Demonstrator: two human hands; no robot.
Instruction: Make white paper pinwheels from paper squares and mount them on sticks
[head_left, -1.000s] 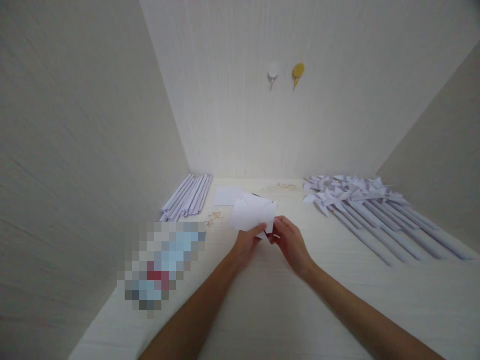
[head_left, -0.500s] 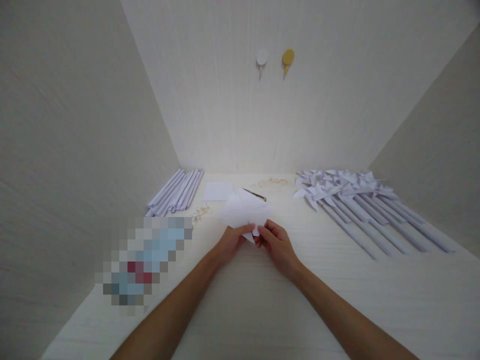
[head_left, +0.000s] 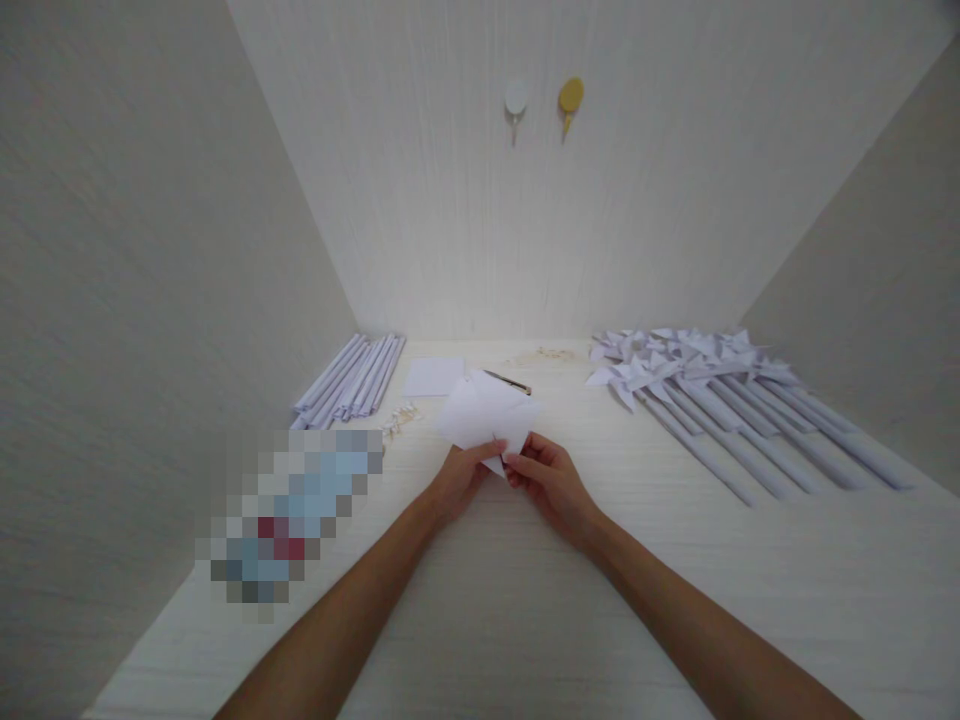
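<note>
Both hands hold one piece of white paper above the middle of the table, with slits cut into it near the fingers. My left hand pinches its lower edge, thumb on top. On the right of the same edge, my right hand grips a corner between thumb and curled fingers. Just beyond the paper lies a thin dark pen-like tool. Behind and left of it rests a stack of square white paper. The fingers under the paper are partly hidden.
Rolled white paper sticks lie at the back left. Several paper pinwheels on sticks are piled at the right. Small pale pieces lie left of the paper. A blurred-out blue object lies left. Two hooks hang on the wall.
The held paper has turned slightly, and my left thumb has shifted a little along its lower edge. The whole view has tilted slightly. Both hands keep hold.
</note>
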